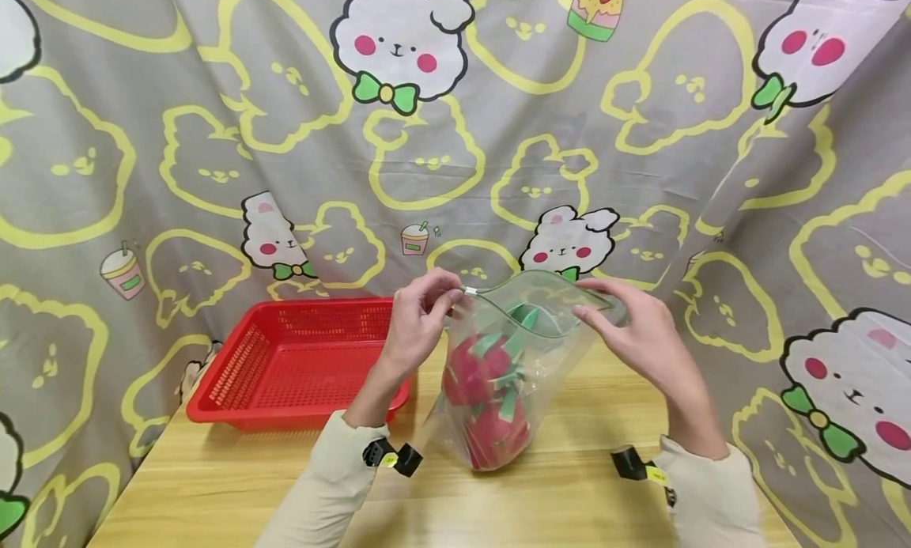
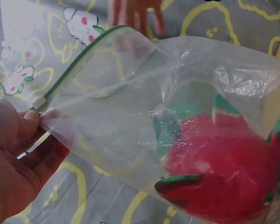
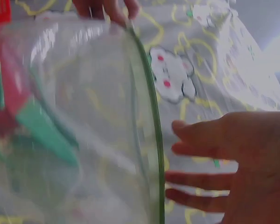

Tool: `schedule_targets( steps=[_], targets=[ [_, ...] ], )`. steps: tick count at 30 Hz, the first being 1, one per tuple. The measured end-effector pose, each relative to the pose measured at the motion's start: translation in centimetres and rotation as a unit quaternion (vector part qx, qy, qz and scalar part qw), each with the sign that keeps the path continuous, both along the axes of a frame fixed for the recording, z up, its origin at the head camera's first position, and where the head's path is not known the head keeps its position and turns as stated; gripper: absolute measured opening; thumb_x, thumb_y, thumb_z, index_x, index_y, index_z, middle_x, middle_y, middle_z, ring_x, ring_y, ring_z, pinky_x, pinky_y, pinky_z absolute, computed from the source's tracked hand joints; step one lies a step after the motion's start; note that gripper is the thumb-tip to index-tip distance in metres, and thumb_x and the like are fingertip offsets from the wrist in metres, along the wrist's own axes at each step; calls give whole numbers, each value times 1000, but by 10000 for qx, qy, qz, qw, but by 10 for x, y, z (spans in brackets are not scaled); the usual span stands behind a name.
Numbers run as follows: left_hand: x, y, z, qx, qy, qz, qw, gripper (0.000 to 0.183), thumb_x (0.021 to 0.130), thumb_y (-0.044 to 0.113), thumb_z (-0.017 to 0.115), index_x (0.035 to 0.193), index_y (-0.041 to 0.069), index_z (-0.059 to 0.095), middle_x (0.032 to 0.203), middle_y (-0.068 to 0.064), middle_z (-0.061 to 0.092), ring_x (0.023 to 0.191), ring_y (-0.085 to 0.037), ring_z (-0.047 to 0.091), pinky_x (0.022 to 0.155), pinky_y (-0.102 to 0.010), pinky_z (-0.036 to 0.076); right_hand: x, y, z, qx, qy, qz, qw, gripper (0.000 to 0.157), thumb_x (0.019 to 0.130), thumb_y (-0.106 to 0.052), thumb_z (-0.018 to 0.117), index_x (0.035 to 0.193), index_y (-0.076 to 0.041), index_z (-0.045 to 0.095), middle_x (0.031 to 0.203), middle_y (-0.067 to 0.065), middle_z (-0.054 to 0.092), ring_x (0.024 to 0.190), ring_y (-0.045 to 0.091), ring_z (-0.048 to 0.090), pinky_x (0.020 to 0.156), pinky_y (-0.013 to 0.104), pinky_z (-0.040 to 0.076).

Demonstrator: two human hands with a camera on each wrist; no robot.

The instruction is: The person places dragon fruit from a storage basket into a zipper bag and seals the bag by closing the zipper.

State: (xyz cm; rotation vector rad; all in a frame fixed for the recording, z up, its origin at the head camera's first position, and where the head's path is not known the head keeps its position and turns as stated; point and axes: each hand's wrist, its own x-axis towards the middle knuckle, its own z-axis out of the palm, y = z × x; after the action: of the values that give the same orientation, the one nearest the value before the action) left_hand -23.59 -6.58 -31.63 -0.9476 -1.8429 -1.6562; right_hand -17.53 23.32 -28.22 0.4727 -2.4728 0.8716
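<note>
A clear zipper bag [image 1: 558, 366] with a green-edged mouth stands on the table, its mouth spread apart. Inside are red dragon fruits [image 1: 466, 378] with green scales, seen through the plastic. At the mouth's left corner, my left hand [image 1: 420, 319] pinches the bag between thumb and fingers, right by the white slider [image 2: 38, 102]. My right hand [image 1: 640, 334] is at the other end of the mouth. In the right wrist view its fingers [image 3: 198, 179] are extended toward the green edge, the fingertips right at it and not curled round it.
A red plastic basket [image 1: 245, 374] with slotted walls sits to the left on the wooden table [image 1: 584, 493]. Behind the table hangs a grey curtain [image 1: 441, 160] printed with cartoon animals. Small black cameras are strapped to both sleeves.
</note>
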Motion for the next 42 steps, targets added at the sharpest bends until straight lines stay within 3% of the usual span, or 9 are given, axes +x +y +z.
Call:
schedule_targets(
  steps=[3, 6, 9, 16, 23, 32, 42],
  targets=[
    [1, 1, 0, 22, 75, -21, 10000, 7, 96, -7, 66, 95, 0, 68, 86, -13, 74, 76, -25, 74, 67, -35, 63, -3, -25, 4, -166, 433, 541, 9975, 31, 96, -21, 75, 126, -14, 72, 124, 1, 71, 124, 22, 62, 102, 48, 48],
    [1, 2, 0, 39, 119, -7, 9999, 7, 96, -6, 66, 95, 0, 68, 85, -13, 74, 75, -25, 74, 66, -35, 62, -6, -50, 8, -349, 520, 996, 9931, 29, 95, -18, 77, 123, -15, 73, 121, -4, 72, 120, 16, 63, 101, 44, 49],
    [3, 3, 0, 67, 74, 62, 9999, 3, 97, -3, 66, 95, -2, 68, 84, -12, 74, 74, -25, 73, 65, -35, 62, -12, -70, 8, -481, 551, 1202, 9901, 27, 94, -17, 77, 121, -15, 74, 118, -4, 73, 116, 15, 65, 100, 43, 51],
    [6, 3, -2, -3, 44, 235, 9997, 6, 95, 1, 71, 97, -4, 69, 85, -12, 74, 71, -25, 74, 64, -33, 62, -23, -95, 3, -673, 717, 1326, 9863, 21, 92, -15, 79, 113, -13, 77, 112, -2, 74, 110, 16, 67, 97, 41, 52],
    [8, 4, -1, 44, 136, 220, 9997, 7, 96, 3, 71, 95, -4, 70, 84, -12, 74, 69, -25, 73, 63, -33, 62, -27, -106, 3, -765, 555, 1306, 9869, 12, 95, -18, 76, 105, -13, 78, 100, -4, 75, 93, 11, 69, 88, 38, 54],
    [12, 6, 1, -142, 247, 444, 9986, 8, 97, 5, 70, 95, -3, 70, 85, -10, 72, 69, -21, 73, 63, -31, 62, -27, -106, 5, -574, 478, 1260, 9892, 7, 96, -15, 74, 102, -12, 75, 98, -2, 72, 89, 11, 67, 82, 37, 54],
    [12, 7, 1, -12, 209, 495, 9986, 3, 97, 1, 68, 94, -1, 69, 80, -10, 72, 68, -21, 72, 60, -32, 61, -29, -99, 1, -487, 617, 1195, 9897, 6, 95, -12, 74, 101, -9, 74, 97, 0, 71, 91, 13, 66, 82, 36, 53]
  ],
)
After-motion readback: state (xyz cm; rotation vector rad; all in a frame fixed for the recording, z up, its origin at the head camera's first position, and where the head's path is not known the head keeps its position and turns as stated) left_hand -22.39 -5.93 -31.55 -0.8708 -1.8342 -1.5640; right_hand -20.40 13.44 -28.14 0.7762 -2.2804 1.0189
